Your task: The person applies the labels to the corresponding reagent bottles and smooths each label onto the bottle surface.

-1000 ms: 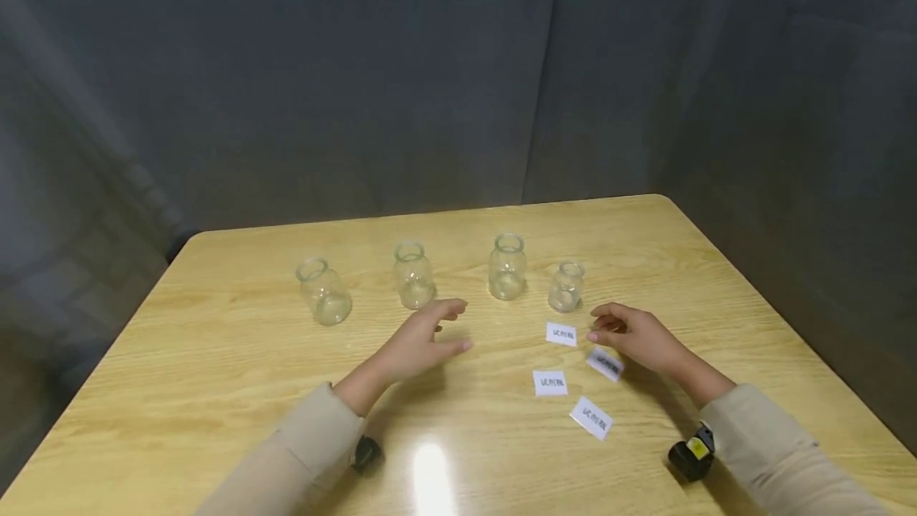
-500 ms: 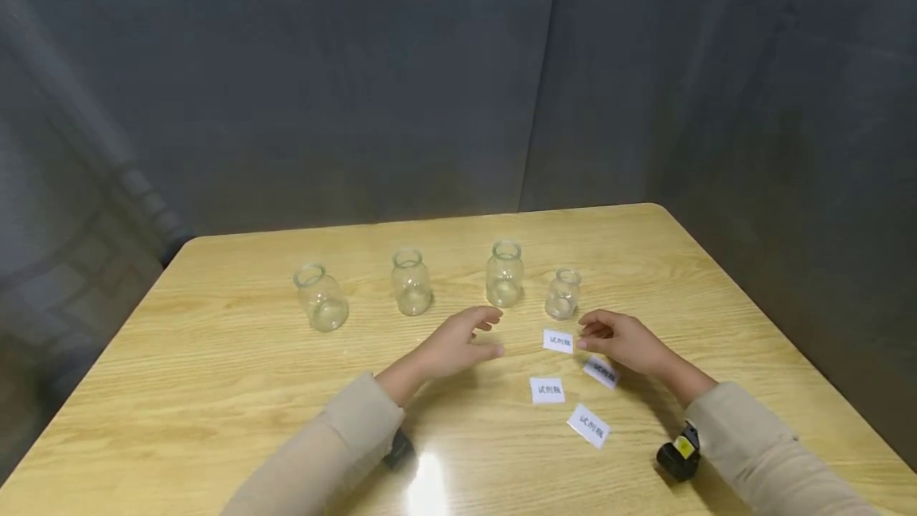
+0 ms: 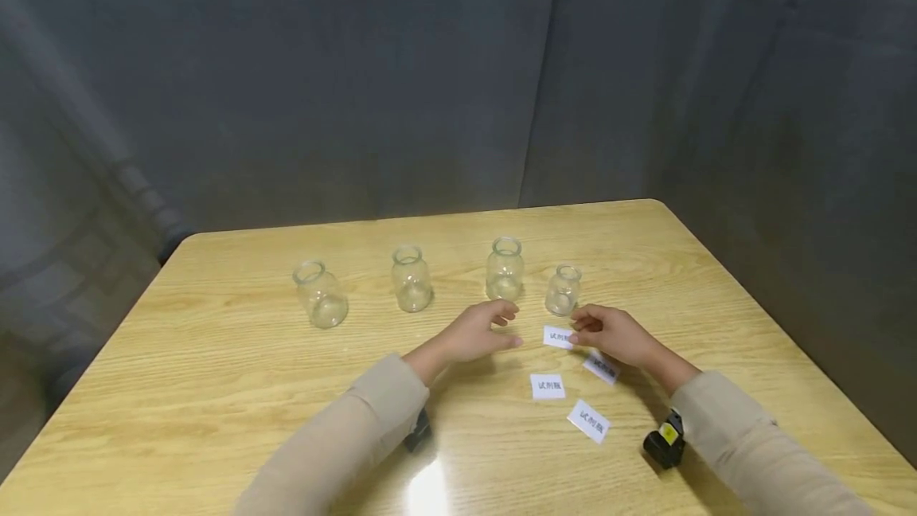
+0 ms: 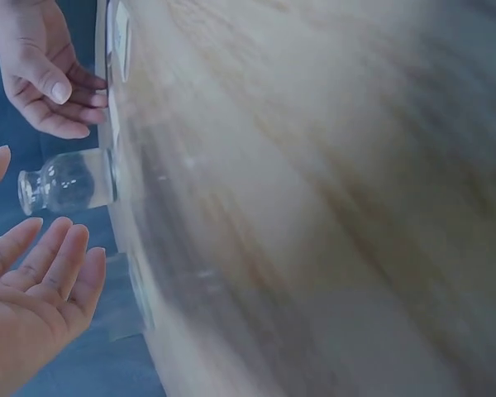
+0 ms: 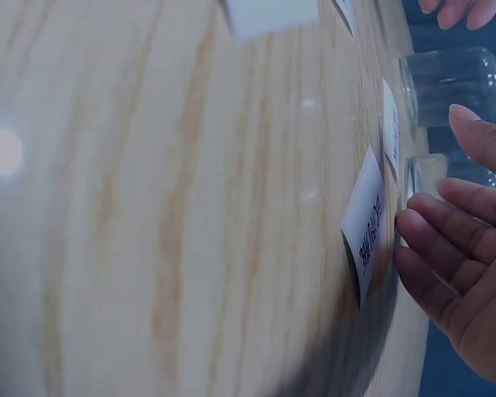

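My left hand (image 3: 481, 331) hovers over the table in front of a large clear glass jar (image 3: 505, 269), fingers apart and holding nothing. To its right, my right hand (image 3: 612, 334) hangs loosely curled beside a smaller glass jar (image 3: 563, 291), its fingertips overlapping the edge of a white paper label (image 3: 555, 336) in the head view. Beneath that hand lies a tilted label (image 3: 602, 367) with black printed characters. Nothing shows between the right fingers (image 5: 434, 240) in the right wrist view. The small jar (image 4: 73, 182) appears between both hands in the left wrist view.
Two more large glass jars, one mid-table (image 3: 411, 281) and one farther left (image 3: 320, 295), stand in the same row. Nearer the front lie a third label (image 3: 548, 386) and another label (image 3: 589, 420). A dark curtain (image 3: 358, 86) hangs behind the wooden table (image 3: 215, 388).
My left hand has moved right, towards the labels. My right hand has shifted slightly left, over the edge of the farthest label. The jars and labels keep their places.
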The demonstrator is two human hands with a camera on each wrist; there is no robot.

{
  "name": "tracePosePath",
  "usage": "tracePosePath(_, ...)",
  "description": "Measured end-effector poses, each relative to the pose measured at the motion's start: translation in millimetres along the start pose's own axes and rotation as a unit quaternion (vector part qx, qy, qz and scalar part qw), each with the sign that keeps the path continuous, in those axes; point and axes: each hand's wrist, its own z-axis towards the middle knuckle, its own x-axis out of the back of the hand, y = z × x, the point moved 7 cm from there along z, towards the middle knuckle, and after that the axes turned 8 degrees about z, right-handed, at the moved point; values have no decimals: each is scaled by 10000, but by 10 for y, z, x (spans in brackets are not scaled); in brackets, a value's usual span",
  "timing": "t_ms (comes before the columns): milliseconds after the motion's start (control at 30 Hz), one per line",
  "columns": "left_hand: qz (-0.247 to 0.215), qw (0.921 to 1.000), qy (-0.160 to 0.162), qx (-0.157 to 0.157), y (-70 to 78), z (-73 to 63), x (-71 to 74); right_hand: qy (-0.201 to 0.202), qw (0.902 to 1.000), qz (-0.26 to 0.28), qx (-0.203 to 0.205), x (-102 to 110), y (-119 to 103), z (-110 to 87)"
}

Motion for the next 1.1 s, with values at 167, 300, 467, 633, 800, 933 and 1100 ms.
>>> tracePosePath(167, -38, 9998, -17, 178, -12, 76, -61, -37, 9999, -144, -7, -17, -11, 40)
tracePosePath(300, 44, 9995, -143, 267, -19, 138, -124, -62, 9995, -322, 17, -26, -32, 71)
tracePosePath(467, 259, 9991, -276, 190, 14, 218, -187, -96, 9986, -512, -21, -46, -48, 102)
tracePosePath(633, 458, 9978, -439, 170, 55, 280, -244, -34, 9974, -713, 92, -77, -48, 122)
tracePosePath(800, 636, 9962, -555, 199, 69, 337, -297, 193, 9940, -1049, 240, -87, -56, 121)
tracePosePath(933, 753, 9956, -529, 152, 61, 379, -322, 269, 9927, -1161, 167, -102, -53, 112)
tracePosePath(1100, 975, 9943, -421, 63, 58, 419, -331, 260, 9929, -1162, 10, -119, -63, 106)
